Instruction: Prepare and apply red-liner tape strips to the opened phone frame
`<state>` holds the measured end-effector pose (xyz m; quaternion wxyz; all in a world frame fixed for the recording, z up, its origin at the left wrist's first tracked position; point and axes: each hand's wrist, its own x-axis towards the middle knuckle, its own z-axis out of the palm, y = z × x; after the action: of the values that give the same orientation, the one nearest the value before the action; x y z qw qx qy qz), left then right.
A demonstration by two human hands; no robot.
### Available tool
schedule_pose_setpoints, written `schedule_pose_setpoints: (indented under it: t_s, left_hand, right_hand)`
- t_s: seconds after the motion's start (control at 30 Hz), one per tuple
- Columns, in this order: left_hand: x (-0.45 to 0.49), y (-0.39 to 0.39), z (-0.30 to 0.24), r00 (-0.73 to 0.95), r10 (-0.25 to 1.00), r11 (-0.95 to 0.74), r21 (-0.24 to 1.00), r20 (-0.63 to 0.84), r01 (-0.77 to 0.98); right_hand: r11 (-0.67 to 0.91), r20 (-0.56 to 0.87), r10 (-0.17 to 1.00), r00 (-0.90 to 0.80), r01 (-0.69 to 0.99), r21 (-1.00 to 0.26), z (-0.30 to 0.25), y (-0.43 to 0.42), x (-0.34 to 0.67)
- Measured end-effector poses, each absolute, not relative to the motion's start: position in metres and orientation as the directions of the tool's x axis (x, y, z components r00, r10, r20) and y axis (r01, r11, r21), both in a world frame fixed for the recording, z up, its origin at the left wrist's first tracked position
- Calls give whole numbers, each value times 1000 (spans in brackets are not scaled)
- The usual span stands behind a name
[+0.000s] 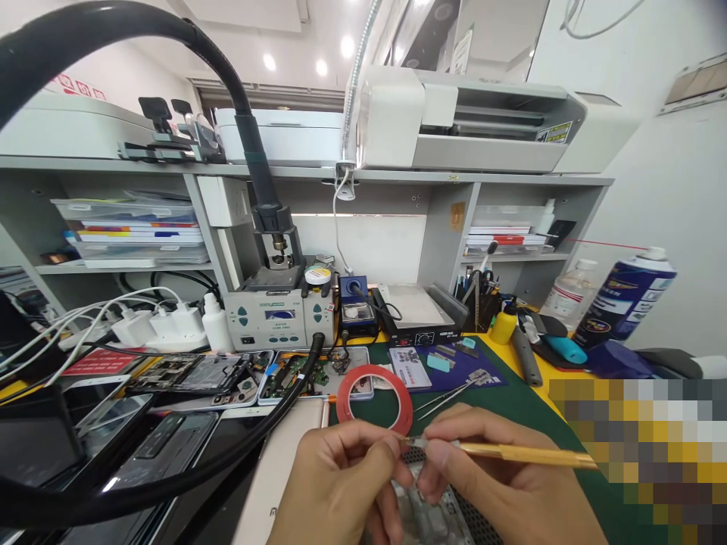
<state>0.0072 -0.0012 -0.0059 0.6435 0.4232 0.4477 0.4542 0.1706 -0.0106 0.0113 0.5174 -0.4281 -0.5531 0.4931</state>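
Observation:
My right hand (494, 469) grips a slim gold-handled tool that looks like a craft knife (525, 453), its metal tip pointing left. At that tip the thumb and fingers of my left hand (341, 473) are pinched together; whatever is between them is too small to make out. Beneath both hands lies an opened metal-and-grey device part (435, 518), possibly a phone frame, partly covered by my fingers. Just beyond my hands, a red tape roll (405, 405) rests on the green mat (545, 424), with metal tweezers (446, 399) to its right.
A black hose (273, 420) arcs across the left side, over several phones (170, 446). Trays of circuit boards (295, 375) sit behind. Farther back stand a hot-air station (278, 322), a heating plate (423, 333) and a soldering unit (355, 303). A spray can (625, 299) stands at right.

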Motion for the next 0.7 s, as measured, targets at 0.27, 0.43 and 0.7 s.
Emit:
schedule_pose_setpoints:
  t_s: [0.27, 0.43, 0.7]
  left_hand:
    - [10, 1, -4, 145, 971, 223, 940, -191, -259]
    - [11, 2, -3, 113, 973, 223, 935, -199, -274]
    - [10, -2, -5, 179, 964, 233, 946, -195, -225]
  right_hand:
    - [80, 81, 997, -21, -40, -996, 11, -13, 166]
    - [126, 126, 989, -78, -10, -992, 11, -11, 170]
    - [254, 235, 955, -182, 88, -963, 7, -4, 178]
